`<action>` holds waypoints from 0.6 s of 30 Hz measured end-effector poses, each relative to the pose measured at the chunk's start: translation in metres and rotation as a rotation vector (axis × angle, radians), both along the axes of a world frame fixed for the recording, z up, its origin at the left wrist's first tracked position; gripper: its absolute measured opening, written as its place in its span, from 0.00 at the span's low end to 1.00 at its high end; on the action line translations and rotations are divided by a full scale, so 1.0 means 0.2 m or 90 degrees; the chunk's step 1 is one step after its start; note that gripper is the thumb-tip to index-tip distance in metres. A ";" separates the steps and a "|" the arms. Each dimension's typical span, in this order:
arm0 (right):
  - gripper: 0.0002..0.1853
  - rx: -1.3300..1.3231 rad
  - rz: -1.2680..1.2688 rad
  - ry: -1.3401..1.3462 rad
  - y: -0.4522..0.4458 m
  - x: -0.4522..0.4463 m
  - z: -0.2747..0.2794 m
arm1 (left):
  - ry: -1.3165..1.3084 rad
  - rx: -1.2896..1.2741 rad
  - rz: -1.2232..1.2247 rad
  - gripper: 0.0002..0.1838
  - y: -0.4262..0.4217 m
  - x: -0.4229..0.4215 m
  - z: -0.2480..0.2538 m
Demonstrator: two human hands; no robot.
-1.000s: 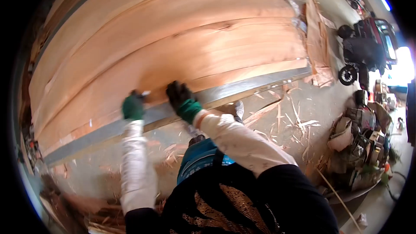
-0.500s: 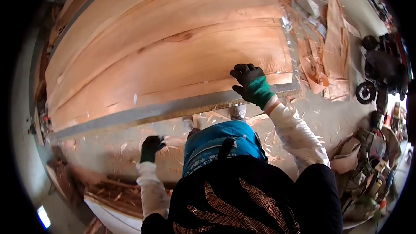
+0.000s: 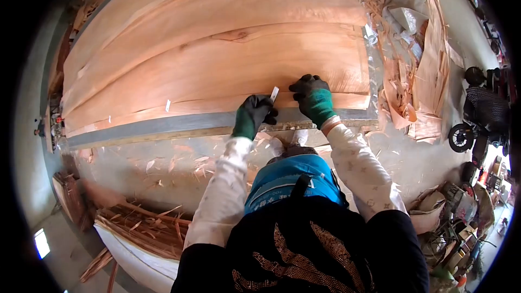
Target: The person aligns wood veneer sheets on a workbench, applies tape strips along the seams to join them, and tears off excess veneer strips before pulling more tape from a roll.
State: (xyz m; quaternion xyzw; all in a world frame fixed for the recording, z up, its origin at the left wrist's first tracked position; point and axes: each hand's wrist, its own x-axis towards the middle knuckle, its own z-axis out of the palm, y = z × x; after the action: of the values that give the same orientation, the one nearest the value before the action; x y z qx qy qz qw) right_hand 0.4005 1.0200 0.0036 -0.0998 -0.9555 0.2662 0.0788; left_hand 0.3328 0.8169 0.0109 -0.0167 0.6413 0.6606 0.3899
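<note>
Thin wood veneer sheets (image 3: 228, 70) lie over a table whose grey edge strip (image 3: 179, 123) shows along the near side. My left hand (image 3: 255, 115), in a black and green glove, is at that edge, its fingers closed around a small white strip (image 3: 274, 94) that sticks up over the veneer. Just to its right, my right hand (image 3: 312, 95), gloved the same way, rests on the veneer with curled fingers; whether anything is under them is hidden. Two more short white pieces (image 3: 167, 105) sit on the veneer further left.
Veneer scraps (image 3: 429, 76) and plastic lie beyond the table's right end. A parked scooter (image 3: 483, 111) and a cluttered pile (image 3: 453, 228) are at the right. Wood offcuts fill a white-sided holder (image 3: 135, 260) at the lower left. Shavings litter the floor (image 3: 179, 173).
My left hand has come up from beside the table to its edge, near my right hand. My right hand has lowered onto the veneer and moved slightly.
</note>
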 end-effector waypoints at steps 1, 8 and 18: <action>0.11 -0.004 -0.007 0.012 0.00 0.00 0.01 | -0.003 -0.028 0.012 0.08 0.06 -0.01 -0.04; 0.18 0.265 0.089 0.120 -0.14 0.03 0.05 | -0.101 -0.071 -0.082 0.14 0.10 -0.11 -0.12; 0.14 0.398 0.075 0.159 -0.31 0.02 -0.19 | 0.734 -0.490 -0.099 0.14 0.08 0.00 -0.21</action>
State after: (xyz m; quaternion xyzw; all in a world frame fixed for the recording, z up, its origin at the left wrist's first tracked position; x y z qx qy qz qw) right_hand 0.4055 0.9572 -0.0352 0.0178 -0.9779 -0.0250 0.2066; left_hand 0.3324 0.8321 -0.0304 0.2456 0.9339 0.2599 -0.0004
